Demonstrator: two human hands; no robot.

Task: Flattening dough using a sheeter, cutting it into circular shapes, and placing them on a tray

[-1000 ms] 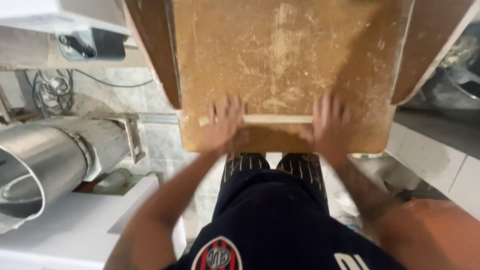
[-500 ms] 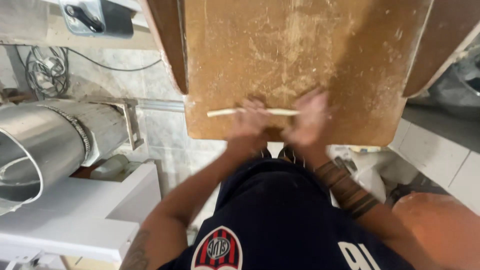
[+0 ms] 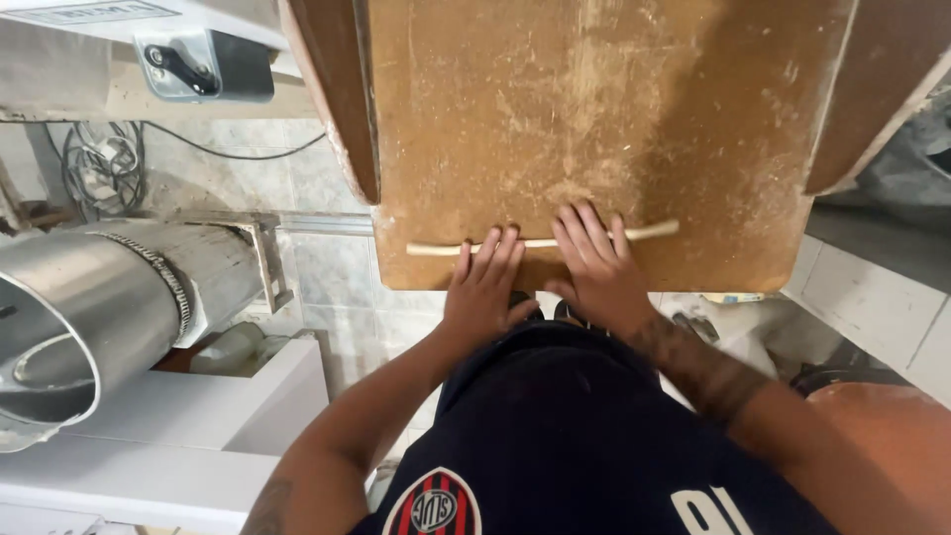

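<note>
A long thin rope of pale dough lies across the near edge of a floured brown wooden board. My left hand rests flat with spread fingers on the rope's middle. Right beside it, my right hand also presses palm-down on the dough. Both ends of the rope stick out past my hands. Neither hand grips anything.
A large shiny metal duct lies at the left above a white cabinet top. Coiled cables hang by the tiled wall. A grey box with a black lever sits at upper left. White tiles are at the right.
My hands have moved from wide apart to close together at the middle of the dough rope. The rope has grown longer and thinner.
</note>
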